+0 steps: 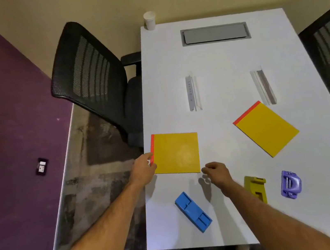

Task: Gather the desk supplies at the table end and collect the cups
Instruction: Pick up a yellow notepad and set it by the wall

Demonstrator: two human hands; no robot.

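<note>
At the worktop's [226,67] near left edge, my left hand [142,167] touches the red-bound side of the nearer yellow pad [177,153], fingers loosely open, pinching nothing yet. My right hand [216,172] hovers half-curled and empty by its near right corner. Far off stands the cup [150,20].

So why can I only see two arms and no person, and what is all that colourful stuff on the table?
The camera sits on the person's head and looks down, so only their arms show. The left hand touches the edge of a yellow pad at the white table side. The right hand hovers curled, holding nothing I can see. Another yellow pad lies to the right. Near the person are a blue tray, a yellow-green holder and a purple hole punch. Two clear rulers lie farther off, and a white cup stands at the far corner.
</note>
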